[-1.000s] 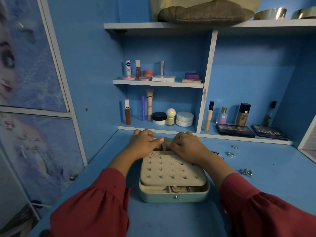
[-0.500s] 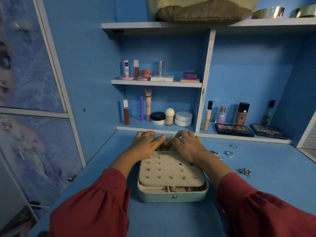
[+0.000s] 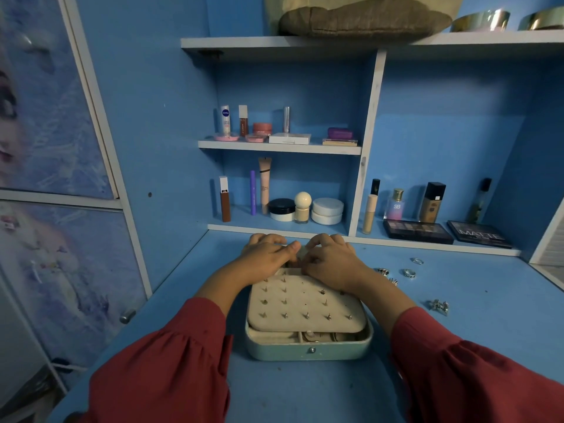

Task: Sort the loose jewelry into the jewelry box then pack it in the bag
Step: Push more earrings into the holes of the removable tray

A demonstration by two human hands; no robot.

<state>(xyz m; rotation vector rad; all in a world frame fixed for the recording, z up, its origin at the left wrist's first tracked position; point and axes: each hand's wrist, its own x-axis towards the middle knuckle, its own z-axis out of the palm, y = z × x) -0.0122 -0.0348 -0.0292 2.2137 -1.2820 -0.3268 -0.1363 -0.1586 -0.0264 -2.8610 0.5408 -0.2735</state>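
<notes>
A teal jewelry box (image 3: 308,351) lies open on the blue desk, close to me. A cream earring panel (image 3: 305,303) studded with several earrings lies over its top, and a compartment with a chain shows under the panel's near edge. My left hand (image 3: 265,257) and my right hand (image 3: 332,264) meet at the far edge of the panel with fingers curled; what the fingertips hold is hidden. Loose rings (image 3: 408,272) and a silver cluster piece (image 3: 439,306) lie on the desk to the right of the box. An olive fabric bag (image 3: 363,18) sits on the top shelf.
Behind the box, shelves (image 3: 279,147) hold cosmetics: tubes, jars and bottles, with eyeshadow palettes (image 3: 418,231) at the right. A wardrobe door with a knob (image 3: 127,315) stands at the left. Metal bowls (image 3: 482,19) sit on the top shelf.
Both hands stay at the box's far edge; their fingertips have drawn a little closer together. The box and the rings have not moved.
</notes>
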